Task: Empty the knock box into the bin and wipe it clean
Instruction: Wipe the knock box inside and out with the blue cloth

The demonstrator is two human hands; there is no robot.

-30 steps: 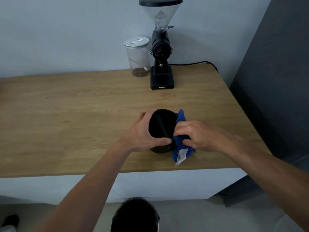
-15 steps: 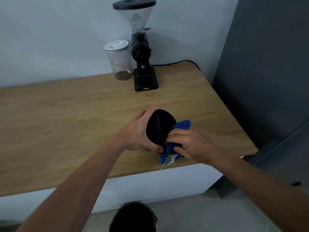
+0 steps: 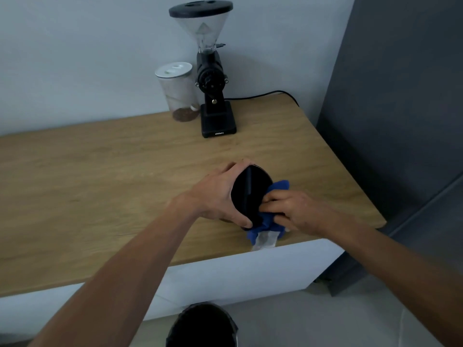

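Observation:
The black round knock box is tilted on its side on the wooden counter, its opening turned toward me and to the right, with a bar across it. My left hand grips its left wall. My right hand presses a blue cloth against the box's right rim; a white tag of the cloth hangs near the counter's front edge. The black bin stands on the floor below the counter, its opening dark.
A black coffee grinder with a clear hopper stands at the back by the wall, its cable trailing right. A clear jar with a white lid and some coffee sits left of it. A dark grey panel borders the counter's right end.
The knock box has been tipped further onto its side by my left hand. My right hand with the cloth has shifted along the box's right rim. The camera view has moved.

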